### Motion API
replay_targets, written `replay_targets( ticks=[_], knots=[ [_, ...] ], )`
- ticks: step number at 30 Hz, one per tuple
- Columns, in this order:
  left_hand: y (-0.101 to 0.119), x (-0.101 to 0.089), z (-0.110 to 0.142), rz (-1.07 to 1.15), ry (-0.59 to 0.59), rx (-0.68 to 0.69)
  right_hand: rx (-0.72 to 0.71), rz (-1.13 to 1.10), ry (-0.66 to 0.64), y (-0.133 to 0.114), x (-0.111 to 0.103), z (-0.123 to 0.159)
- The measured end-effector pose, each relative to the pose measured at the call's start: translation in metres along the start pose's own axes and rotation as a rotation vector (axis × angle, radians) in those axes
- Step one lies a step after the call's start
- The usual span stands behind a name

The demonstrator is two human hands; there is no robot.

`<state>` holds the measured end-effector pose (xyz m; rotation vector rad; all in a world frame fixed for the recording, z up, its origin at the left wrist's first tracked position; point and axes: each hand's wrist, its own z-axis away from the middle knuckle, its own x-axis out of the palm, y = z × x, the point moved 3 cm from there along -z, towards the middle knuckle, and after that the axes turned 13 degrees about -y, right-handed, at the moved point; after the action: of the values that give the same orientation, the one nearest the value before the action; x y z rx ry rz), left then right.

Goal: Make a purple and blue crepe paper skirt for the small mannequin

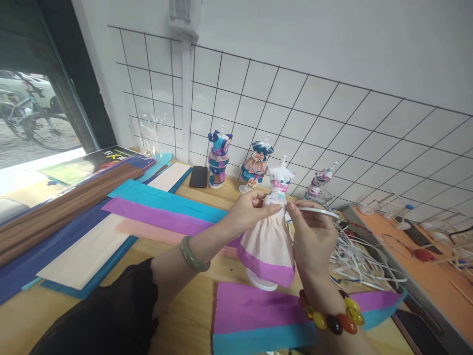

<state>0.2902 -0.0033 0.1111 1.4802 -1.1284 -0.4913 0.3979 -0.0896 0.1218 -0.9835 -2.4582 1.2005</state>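
Left hand (247, 213) and right hand (315, 240), thumbs and fingers nearly closed, appear to pinch the pleated skirt (266, 242) at its waist, on the miniature dress form (281, 176) between them; pleats should be kept even.

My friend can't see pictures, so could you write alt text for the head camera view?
A person's fingers pinch the waist of a pale skirt with a purple hem on a small white mannequin. Three more dressed mannequins stand near the wall, and coloured strips lie across the wooden table.
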Motion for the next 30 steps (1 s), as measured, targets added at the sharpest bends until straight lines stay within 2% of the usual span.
replay_targets(
  ticks=[15, 21, 30],
  knots=[
    [-0.0004, -0.0002, -0.0017, -0.029, 0.014, 0.067, 0.013, 0.088, -0.007, -0.0021, 0.0015, -0.0003],
    [0.0005, 0.0008, -0.0021, 0.070, -0.018, 0.104, 0.013, 0.041, 0.012, -0.0020, 0.0018, 0.0004],
    [-0.0034, 0.0027, -0.0018, 0.288, -0.063, 0.034, 0.112, 0.007, 0.032, -0.0023, 0.0000, -0.0017]
  ],
)
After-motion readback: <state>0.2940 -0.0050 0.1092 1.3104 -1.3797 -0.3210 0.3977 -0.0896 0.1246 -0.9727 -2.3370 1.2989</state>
